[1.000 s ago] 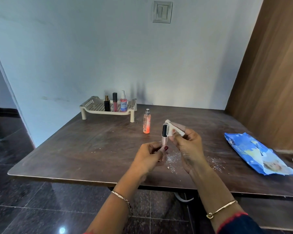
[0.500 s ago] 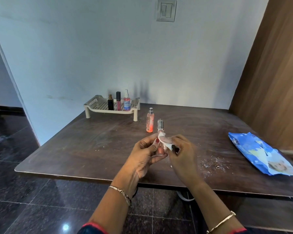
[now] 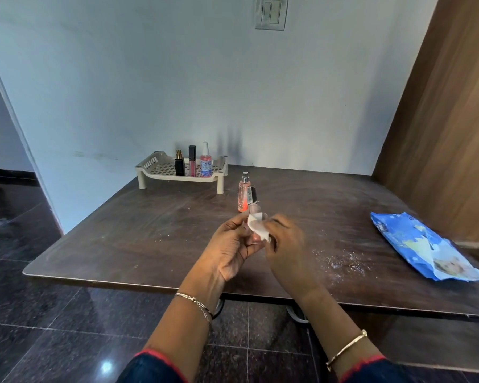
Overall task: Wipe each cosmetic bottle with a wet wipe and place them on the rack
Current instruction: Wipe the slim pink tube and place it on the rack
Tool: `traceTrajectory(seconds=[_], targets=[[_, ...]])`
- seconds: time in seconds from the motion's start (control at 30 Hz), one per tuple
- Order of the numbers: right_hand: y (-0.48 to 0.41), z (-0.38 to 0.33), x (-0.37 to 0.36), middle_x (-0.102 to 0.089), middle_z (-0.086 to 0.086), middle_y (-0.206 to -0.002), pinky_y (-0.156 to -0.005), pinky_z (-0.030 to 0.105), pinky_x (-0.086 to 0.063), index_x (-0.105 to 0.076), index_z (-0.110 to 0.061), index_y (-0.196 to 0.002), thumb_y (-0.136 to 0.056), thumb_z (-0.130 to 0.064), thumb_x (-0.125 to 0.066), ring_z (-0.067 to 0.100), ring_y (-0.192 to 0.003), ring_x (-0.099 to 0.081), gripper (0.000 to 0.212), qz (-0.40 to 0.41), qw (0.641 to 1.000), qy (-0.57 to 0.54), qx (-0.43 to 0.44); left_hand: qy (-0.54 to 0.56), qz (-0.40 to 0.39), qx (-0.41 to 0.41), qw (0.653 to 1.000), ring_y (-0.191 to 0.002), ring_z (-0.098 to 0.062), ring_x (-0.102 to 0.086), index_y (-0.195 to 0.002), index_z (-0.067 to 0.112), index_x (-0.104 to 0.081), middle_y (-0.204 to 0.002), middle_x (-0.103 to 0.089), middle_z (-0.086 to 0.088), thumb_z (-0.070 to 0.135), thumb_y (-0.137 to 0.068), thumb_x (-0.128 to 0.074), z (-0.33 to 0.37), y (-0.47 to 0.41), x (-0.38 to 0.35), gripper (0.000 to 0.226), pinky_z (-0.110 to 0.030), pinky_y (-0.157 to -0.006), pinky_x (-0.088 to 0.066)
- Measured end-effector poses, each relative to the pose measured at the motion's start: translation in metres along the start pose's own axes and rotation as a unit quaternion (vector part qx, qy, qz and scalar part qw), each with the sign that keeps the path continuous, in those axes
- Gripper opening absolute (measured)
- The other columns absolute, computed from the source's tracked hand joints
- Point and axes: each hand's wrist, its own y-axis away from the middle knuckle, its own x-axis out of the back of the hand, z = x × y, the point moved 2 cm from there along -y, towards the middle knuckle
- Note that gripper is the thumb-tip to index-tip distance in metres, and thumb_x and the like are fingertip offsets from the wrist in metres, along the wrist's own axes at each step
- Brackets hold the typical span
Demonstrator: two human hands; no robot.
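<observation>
My left hand (image 3: 233,244) holds a slim pink tube with a dark cap (image 3: 252,197) upright above the table's middle. My right hand (image 3: 285,244) presses a white wet wipe (image 3: 257,229) against the tube's lower body, hiding most of it. Just behind the tube an orange spray bottle (image 3: 243,193) stands on the table. The cream perforated rack (image 3: 155,168) sits at the far left by the wall. On it stand a black perfume bottle (image 3: 179,164), a pink lip gloss (image 3: 192,161) and a pink pump bottle (image 3: 206,161).
A blue wet-wipe pack (image 3: 421,244) lies at the table's right side. White specks (image 3: 340,261) are scattered on the dark wooden table (image 3: 122,239) right of my hands. A wooden panel (image 3: 448,120) stands at the right, a white wall behind.
The tube went from bare with the wipe at its cap to upright with the wipe wrapped around its lower body. My hands moved slightly closer together.
</observation>
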Motion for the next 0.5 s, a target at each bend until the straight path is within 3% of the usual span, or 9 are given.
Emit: traceTrajectory(seconds=[0.07,0.13,0.27,0.37,0.5], targets=[[0.007,0.000,-0.002,-0.064,0.004,-0.091,-0.060,0.039,-0.054,-0.070,-0.005,-0.097,-0.074,0.007,-0.063,0.020,-0.074,-0.062,0.027,-0.004,0.999,0.031,0.019,0.002,0.007,-0.003,1.000,-0.079,-0.021,-0.068,-0.119,0.001,-0.060,-0.111,-0.068,-0.014,0.014,-0.089,-0.053,0.002,-0.003,0.001,0.033,-0.040,-0.074,-0.057],[0.010,-0.002,-0.002,-0.064,0.005,-0.088,-0.055,0.040,-0.054,-0.070,-0.005,-0.093,-0.078,-0.001,-0.056,0.022,-0.070,-0.062,0.021,-0.002,0.998,0.050,0.036,-0.009,0.006,-0.004,1.000,-0.082,-0.022,-0.066,-0.116,0.002,-0.062,-0.108,-0.070,-0.012,0.026,-0.085,-0.057,0.004,-0.005,0.001,0.040,-0.040,-0.072,-0.057],[0.016,-0.005,0.000,-0.063,0.002,-0.087,-0.057,0.034,-0.053,-0.070,-0.008,-0.089,-0.079,-0.013,-0.040,0.020,-0.070,-0.062,0.032,-0.010,0.997,0.045,0.066,-0.046,-0.003,-0.009,0.999,-0.071,-0.017,-0.067,-0.103,0.008,-0.066,-0.104,-0.071,-0.008,0.020,-0.088,-0.057,0.006,-0.007,0.001,0.021,-0.034,-0.060,-0.057],[0.017,-0.002,-0.001,-0.064,0.002,-0.090,-0.060,0.032,-0.052,-0.071,-0.008,-0.093,-0.080,-0.012,-0.044,0.018,-0.074,-0.063,0.031,0.004,0.998,0.025,0.057,-0.054,-0.009,-0.005,0.998,-0.073,-0.017,-0.063,-0.099,0.010,-0.067,-0.103,-0.066,-0.006,0.022,-0.091,-0.054,0.005,-0.007,0.002,0.019,-0.033,-0.060,-0.058],[0.003,0.003,-0.001,-0.066,0.002,-0.089,-0.067,0.027,-0.050,-0.073,-0.009,-0.094,-0.071,0.000,-0.063,0.015,-0.079,-0.062,0.027,0.050,0.998,0.008,0.033,-0.021,-0.029,0.011,0.999,-0.070,-0.015,-0.055,-0.107,0.008,-0.066,-0.098,-0.066,-0.004,0.029,-0.087,-0.057,0.001,-0.005,0.000,0.030,-0.032,-0.064,-0.059]])
